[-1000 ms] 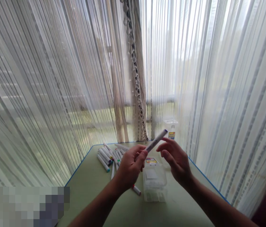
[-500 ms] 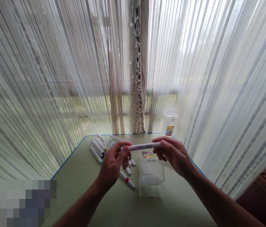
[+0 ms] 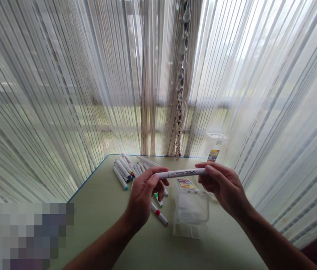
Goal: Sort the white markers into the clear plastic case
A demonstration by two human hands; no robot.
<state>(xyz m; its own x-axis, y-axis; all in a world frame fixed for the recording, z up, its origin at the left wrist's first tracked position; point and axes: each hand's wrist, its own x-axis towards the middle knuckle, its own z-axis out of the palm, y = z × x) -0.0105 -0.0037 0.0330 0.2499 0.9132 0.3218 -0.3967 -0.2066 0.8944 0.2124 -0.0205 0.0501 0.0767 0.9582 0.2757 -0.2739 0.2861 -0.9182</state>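
Left hand [image 3: 143, 195]: thumb and forefinger pinch one end of a white marker [image 3: 185, 173]; remaining fingers curl loosely beneath.

Right hand [image 3: 226, 185]: thumb and fingertips pinch the opposite end, the lower fingers bent inward.

Marker, held: in the air above the tabletop [image 3: 96, 217], near level, slightly higher at the right end. The two-ended grip probably steadies it against tipping and leaves the printed middle uncovered, the lettering facing the person. Text too small to read.

Marker with red band [image 3: 157, 212]: lying aslant on the tabletop, below the left hand. Marker with green band [image 3: 158, 200]: just beyond it, partly hidden by the fingers.

Pile of markers [image 3: 121, 170]: loose, to the left of and beyond the left hand, several side by side; placed, seemingly, within easy reach.

Clear plastic box [image 3: 192, 206]: below and between the hands, dividers visible at the near end; position of its lid uncertain. Coloured label [image 3: 186, 184]: just beyond it.

Tall clear container [image 3: 216, 142]: upright, behind the right hand, yellow sticker on its front.

String curtain [image 3: 48, 93]: backdrop, with a hanging strand of beads [image 3: 185, 62].
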